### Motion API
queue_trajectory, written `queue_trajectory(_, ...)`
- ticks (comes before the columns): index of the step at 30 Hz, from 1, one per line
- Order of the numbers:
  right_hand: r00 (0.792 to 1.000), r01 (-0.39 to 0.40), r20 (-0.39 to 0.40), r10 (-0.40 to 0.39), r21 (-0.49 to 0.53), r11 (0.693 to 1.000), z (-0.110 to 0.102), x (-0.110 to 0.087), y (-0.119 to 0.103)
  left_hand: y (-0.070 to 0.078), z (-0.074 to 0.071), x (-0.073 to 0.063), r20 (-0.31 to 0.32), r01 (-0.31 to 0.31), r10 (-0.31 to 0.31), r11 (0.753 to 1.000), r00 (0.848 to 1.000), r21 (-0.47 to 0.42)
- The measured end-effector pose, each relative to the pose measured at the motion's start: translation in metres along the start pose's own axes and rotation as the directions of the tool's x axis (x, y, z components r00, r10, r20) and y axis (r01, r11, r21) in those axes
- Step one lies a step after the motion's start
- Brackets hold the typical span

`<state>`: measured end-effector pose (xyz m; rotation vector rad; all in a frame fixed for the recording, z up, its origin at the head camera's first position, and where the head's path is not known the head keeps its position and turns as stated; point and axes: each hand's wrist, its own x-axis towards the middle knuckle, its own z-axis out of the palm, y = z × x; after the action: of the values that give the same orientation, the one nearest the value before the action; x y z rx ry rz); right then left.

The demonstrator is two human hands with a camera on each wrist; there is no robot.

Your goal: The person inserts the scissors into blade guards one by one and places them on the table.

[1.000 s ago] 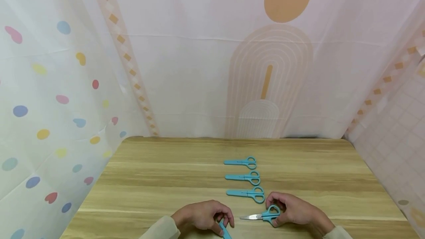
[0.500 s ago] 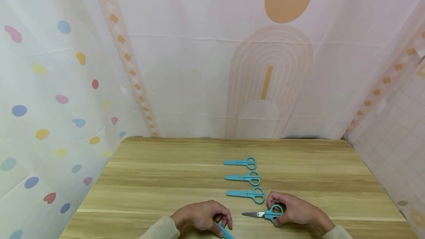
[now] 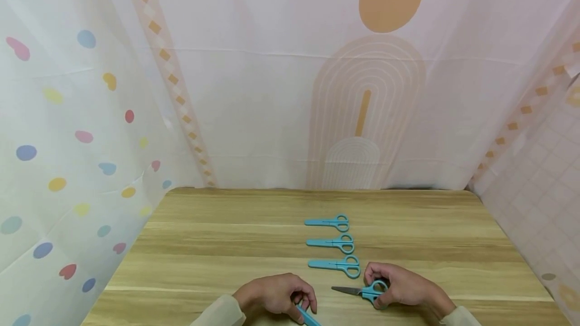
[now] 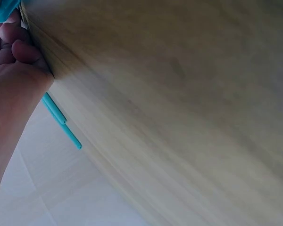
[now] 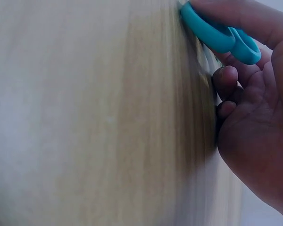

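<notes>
My right hand [image 3: 405, 286] pinches a pair of scissors [image 3: 372, 293] by its blue finger loops. Their bare metal blades are together and point left, tilted slightly toward the back of the table. In the right wrist view, thumb and fingers sit about the blue handle [image 5: 210, 33]. To the left, my left hand [image 3: 281, 293] pinches a slim blue blade cover [image 3: 309, 317] between thumb and fingers; its near end runs toward the frame's bottom edge. A gap separates the cover from the blade tip. In the left wrist view the cover [image 4: 8, 8] shows at the upper left corner.
Behind the hands lie three pairs of blue scissors in their covers, one behind another: the nearest pair [image 3: 334, 264], the middle pair [image 3: 331, 242] and the far pair [image 3: 327, 223]. The wooden table [image 3: 217, 245] meets a patterned curtain [image 3: 254, 114] at the back.
The scissors in my right hand have shifted slightly right, and their blade tip has swung toward the back. The cover in my left hand has tilted a little. Both hands stay nearly in place.
</notes>
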<state>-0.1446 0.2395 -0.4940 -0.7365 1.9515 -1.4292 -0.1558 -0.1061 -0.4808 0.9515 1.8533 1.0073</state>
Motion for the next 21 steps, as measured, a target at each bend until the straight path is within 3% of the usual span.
queue_trajectory(16, 0.998, 0.056, 0.022, -0.056, 0.006, 0.998, -0.0021, -0.0004, 0.0042, 0.0028, 0.0001, -0.0007, 0.017, -0.010, 0.010, 1.000, 1.000, 0.001)
queue_trajectory(21, 0.998, 0.056, 0.023, -0.057, 0.052, 0.997, -0.0038, -0.0017, 0.0061, 0.0063, -0.0028, -0.0005, 0.015, 0.005, -0.006, 0.998, 1.000, 0.065)
